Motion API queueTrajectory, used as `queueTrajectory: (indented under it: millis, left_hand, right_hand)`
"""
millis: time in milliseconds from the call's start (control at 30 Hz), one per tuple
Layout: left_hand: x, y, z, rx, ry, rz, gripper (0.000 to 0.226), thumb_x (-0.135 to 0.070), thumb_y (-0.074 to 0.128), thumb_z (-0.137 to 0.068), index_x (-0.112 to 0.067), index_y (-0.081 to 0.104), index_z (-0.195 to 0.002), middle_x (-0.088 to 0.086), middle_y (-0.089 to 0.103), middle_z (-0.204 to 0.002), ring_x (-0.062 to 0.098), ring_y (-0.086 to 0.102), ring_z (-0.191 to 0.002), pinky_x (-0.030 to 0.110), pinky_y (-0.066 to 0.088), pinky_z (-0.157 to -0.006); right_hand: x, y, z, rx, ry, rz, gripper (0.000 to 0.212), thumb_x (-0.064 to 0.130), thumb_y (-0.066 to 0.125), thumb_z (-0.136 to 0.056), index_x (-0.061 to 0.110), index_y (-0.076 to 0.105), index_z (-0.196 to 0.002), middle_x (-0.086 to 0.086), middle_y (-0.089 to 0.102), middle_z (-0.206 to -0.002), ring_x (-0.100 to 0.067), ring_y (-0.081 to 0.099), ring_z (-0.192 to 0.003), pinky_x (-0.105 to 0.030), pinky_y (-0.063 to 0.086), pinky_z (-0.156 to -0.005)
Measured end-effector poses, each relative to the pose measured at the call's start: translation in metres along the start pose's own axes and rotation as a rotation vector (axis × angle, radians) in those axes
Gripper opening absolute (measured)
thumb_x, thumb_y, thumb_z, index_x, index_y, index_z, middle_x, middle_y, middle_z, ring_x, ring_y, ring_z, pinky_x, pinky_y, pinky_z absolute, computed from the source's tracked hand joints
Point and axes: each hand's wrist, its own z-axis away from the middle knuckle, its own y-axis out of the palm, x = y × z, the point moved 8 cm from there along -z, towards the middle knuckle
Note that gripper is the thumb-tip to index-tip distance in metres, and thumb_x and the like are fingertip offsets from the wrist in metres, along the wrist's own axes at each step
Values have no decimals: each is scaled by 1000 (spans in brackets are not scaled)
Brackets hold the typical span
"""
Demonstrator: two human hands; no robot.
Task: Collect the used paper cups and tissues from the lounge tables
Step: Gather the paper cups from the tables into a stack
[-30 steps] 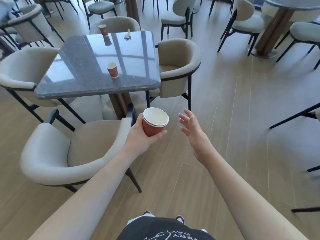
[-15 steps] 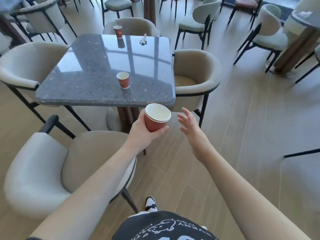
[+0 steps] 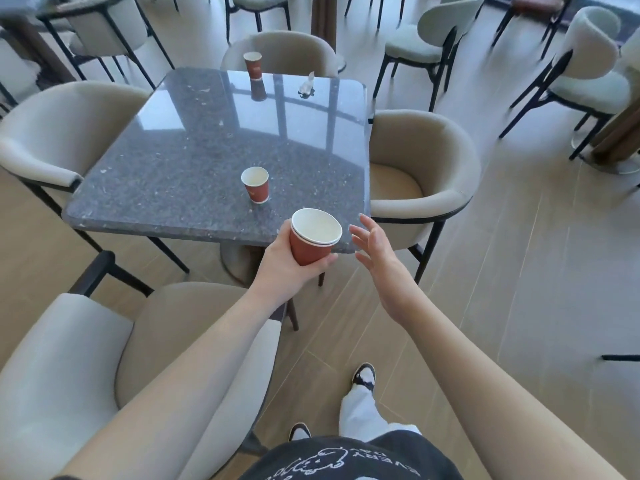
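My left hand (image 3: 282, 268) grips a stack of red paper cups (image 3: 313, 237) with white insides, held just over the near right corner of the dark granite table (image 3: 180, 168). My right hand (image 3: 375, 247) hovers beside the stack with its fingers spread, touching nothing. One red paper cup (image 3: 255, 184) stands upright near the table's front edge. A second red cup (image 3: 253, 64) stands at the far edge. A crumpled white tissue (image 3: 307, 85) lies at the far right of the tabletop.
Beige armchairs surround the table: one at the near left (image 3: 104, 358), one to the right (image 3: 412, 168), one on the left (image 3: 59, 126), one behind (image 3: 277, 50). More chairs and a round table base (image 3: 609, 147) stand on the wooden floor to the right.
I have walked closer to the table, which now looks larger and nearer. Both hands moved forward; the held cups now sit over the table's near corner.
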Motion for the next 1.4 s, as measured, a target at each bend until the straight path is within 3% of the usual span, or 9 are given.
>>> queueTrajectory:
  millis: [400,600,800,933,967,1033,1100,1200,1400]
  left_hand:
    - [-6,-2,-114,-206,-88,-56,81,-42,92,-70,-32,48,-136,-35,55,-107,-11,51,-98,-7,34,-76]
    - [18,-27,-123,-319,-196,-69,71,-39,93,-69,-40,46,-122,-34,58,-104,-20,55,-89,-2,39,-74]
    - [54,-64,-128,-426,-297,-65,71,-37,93,-69,-36,48,-124,-33,57,-104,-5,55,-96,7,42,-77]
    - [78,-85,-141,-450,-337,-62,76,-36,93,-69,-26,52,-132,-31,57,-104,5,58,-102,17,43,-84]
    - [84,-91,-146,-452,-346,-58,77,-36,93,-69,-27,51,-132,-32,56,-103,4,58,-101,14,42,-82]
    - [92,-100,-156,-452,-358,-48,74,-38,94,-68,-32,51,-128,-33,57,-103,0,58,-98,3,41,-76]
    - [98,-108,-167,-439,-366,-36,72,-39,94,-68,-38,47,-123,-34,58,-102,-8,57,-89,-3,40,-74]
    - [105,-117,-179,-428,-377,-34,72,-41,93,-68,-43,43,-121,-34,56,-101,-25,55,-89,-6,37,-71]
    - [127,-127,-191,-393,-395,-37,74,-41,92,-69,-39,45,-127,-26,61,-105,7,60,-102,5,41,-77]
  right_hand:
    - [20,-13,-163,261,30,29,78,82,31,-79,43,34,-146,9,44,-152,-8,39,-142,-40,28,-122]
    - [3,19,-219,384,60,85,55,61,26,-101,36,43,-147,12,43,-153,-5,39,-141,-42,29,-121]
    - [-20,68,-268,453,166,169,49,60,27,-103,36,58,-133,7,48,-149,-11,42,-139,-43,30,-120]
    - [-25,98,-299,473,141,272,30,51,39,-104,42,65,-116,28,61,-121,-9,51,-128,-31,38,-108]
    - [-26,104,-308,462,104,344,26,46,43,-105,40,65,-117,30,62,-117,-9,54,-124,-26,38,-99]
    - [-29,115,-328,430,5,563,33,37,50,-104,25,59,-133,11,60,-127,-11,58,-117,-23,39,-91]
    - [-33,125,-345,418,-84,771,41,34,55,-101,18,54,-139,-5,55,-134,-20,57,-117,-32,43,-97]
    - [-42,143,-366,466,-216,1108,44,34,57,-99,18,54,-140,-10,53,-133,-31,52,-121,-43,44,-99]
    - [-68,165,-388,580,-356,1512,30,31,51,-101,15,65,-121,-7,57,-123,-31,55,-110,-40,49,-87]
